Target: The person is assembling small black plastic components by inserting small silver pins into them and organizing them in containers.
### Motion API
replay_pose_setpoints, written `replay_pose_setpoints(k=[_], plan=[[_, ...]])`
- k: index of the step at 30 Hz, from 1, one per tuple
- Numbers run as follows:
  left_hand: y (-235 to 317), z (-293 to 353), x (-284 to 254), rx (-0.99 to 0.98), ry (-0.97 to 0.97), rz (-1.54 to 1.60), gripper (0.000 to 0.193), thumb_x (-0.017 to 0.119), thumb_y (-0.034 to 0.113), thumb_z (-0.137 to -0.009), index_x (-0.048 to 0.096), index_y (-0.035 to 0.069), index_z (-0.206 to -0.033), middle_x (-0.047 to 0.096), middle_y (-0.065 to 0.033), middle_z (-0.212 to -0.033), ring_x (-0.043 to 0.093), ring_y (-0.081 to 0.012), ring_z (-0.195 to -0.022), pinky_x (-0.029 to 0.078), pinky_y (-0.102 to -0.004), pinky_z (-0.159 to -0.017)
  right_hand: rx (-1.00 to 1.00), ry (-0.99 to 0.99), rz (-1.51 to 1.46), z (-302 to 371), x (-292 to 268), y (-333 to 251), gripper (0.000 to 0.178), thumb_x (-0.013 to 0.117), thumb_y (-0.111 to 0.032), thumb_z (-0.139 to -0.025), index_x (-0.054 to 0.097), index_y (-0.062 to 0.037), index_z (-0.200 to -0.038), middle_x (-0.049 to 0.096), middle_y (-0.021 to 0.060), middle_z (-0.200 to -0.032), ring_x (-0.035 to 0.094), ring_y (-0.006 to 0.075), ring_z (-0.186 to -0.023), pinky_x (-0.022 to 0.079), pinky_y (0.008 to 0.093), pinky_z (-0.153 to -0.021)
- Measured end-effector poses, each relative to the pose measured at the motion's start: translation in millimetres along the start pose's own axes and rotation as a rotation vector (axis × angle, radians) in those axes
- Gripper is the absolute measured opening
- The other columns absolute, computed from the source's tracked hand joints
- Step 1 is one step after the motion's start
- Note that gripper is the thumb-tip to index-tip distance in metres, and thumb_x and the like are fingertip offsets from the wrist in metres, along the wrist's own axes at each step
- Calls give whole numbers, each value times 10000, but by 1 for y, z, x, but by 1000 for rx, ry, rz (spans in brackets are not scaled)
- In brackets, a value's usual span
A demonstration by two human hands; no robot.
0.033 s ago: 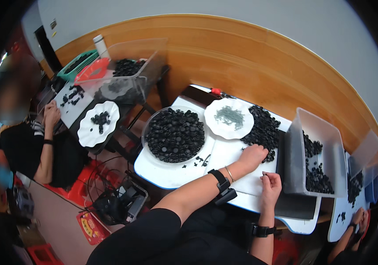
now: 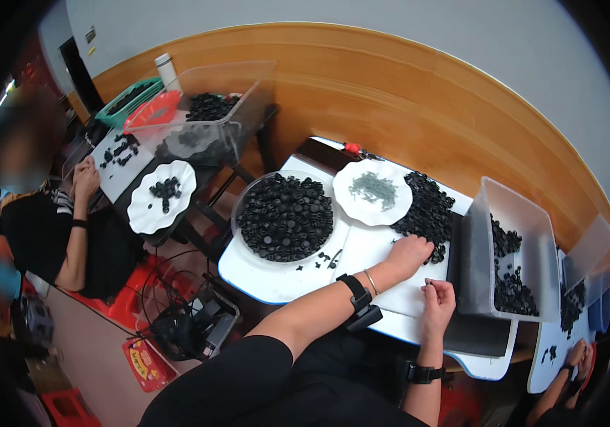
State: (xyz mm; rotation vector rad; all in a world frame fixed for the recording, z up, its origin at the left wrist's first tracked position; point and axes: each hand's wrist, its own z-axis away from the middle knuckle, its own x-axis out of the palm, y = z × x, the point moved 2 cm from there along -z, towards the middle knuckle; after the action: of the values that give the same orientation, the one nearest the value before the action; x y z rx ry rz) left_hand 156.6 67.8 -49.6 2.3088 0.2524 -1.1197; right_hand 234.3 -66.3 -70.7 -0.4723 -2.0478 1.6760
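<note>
My left hand (image 2: 410, 257) reaches across to the near edge of a heap of small round black plastic parts (image 2: 424, 206). Its fingers are curled down and drawn together at the loose parts; whatever they hold is hidden. Close by on the right, my right hand (image 2: 439, 302) is raised over the white table, thumb and fingertips closed on a small dark piece (image 2: 428, 282), too small to make out. Left of the heap, a scalloped white plate (image 2: 342, 208) carries thin grey-green bits. A round clear tub (image 2: 236, 206) is piled with black round caps.
A clear plastic bin (image 2: 486, 281) with black parts stands right of my hands. Small black pieces (image 2: 317, 265) lie before the tub. On the left a co-worker's hands (image 2: 85, 178) meet near another scalloped plate (image 2: 141, 226). Another person's hands (image 2: 581, 356) show at far right.
The whole view has shifted very slightly. Both my hands keep nearly the same place and pose.
</note>
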Motion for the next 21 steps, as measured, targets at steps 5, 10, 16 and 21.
replay_pose_setpoints(k=[5, 10, 16, 21], plan=[[-5, 12, -11, -71, 91, 92, 127, 584, 41, -688, 561, 49, -813, 578, -106, -763, 595, -282, -700, 498, -382, -615, -13, -1, 4, -1, -1, 4, 93, 558, 19, -834, 541, -9, -922, 613, 71, -912, 592, 112, -782, 463, 214, -724], [-6, 27, -35, -141, 204, 551, 144, 597, -28, -697, 596, 31, -829, 583, -105, -747, 604, -206, -678, 500, -304, -621, -14, 36, 5, 3, -1, 1, 118, 568, 29, -818, 532, -17, -921, 603, 67, -919, 565, 93, -801, 456, 213, -735], [-9, 63, -69, -491, -48, 1350, 140, 636, 23, -787, 616, -8, -923, 632, -85, -913, 614, -135, -835, 496, -253, -762, 27, 43, 12, 2, -1, -9, 82, 582, -1, -826, 568, -17, -906, 592, 29, -858, 567, 91, -754, 448, 203, -686], [-7, 89, -118, -569, 14, 1642, 192, 582, -24, -821, 557, -5, -1011, 608, -149, -1053, 623, -169, -890, 512, -264, -804, -39, -65, 29, 8, 35, -58, 136, 592, 51, -798, 567, 17, -927, 601, 62, -846, 610, 137, -773, 479, 233, -698]])
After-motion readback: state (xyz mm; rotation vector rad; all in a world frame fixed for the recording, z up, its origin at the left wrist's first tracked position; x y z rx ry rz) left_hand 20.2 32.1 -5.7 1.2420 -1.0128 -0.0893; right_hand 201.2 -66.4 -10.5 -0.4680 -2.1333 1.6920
